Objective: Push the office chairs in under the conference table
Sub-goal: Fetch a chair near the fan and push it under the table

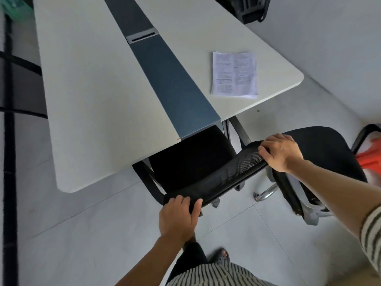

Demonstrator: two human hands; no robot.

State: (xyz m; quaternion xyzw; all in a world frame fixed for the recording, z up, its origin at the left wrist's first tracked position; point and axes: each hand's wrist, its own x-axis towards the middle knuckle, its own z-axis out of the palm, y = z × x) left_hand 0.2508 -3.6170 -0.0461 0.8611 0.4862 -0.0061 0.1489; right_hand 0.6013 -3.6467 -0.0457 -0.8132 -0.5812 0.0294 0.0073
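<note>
A black mesh-backed office chair point(191, 162) stands at the near end of the long white conference table point(92, 100), its seat partly beneath the table edge. My left hand point(179, 217) grips the left end of the chair's backrest top. My right hand point(280, 153) grips the right end of the same backrest. A second black chair point(329, 149) stands just to the right, its seat out from under the table, with a chrome base leg showing below.
A dark blue strip with a cable slot point(142, 37) runs down the table's middle. A printed paper point(234, 74) lies near the table's right corner. An orange object point(371, 159) sits at the right edge. Another dark chair point(249, 9) stands far off. My foot point(221, 256) is below.
</note>
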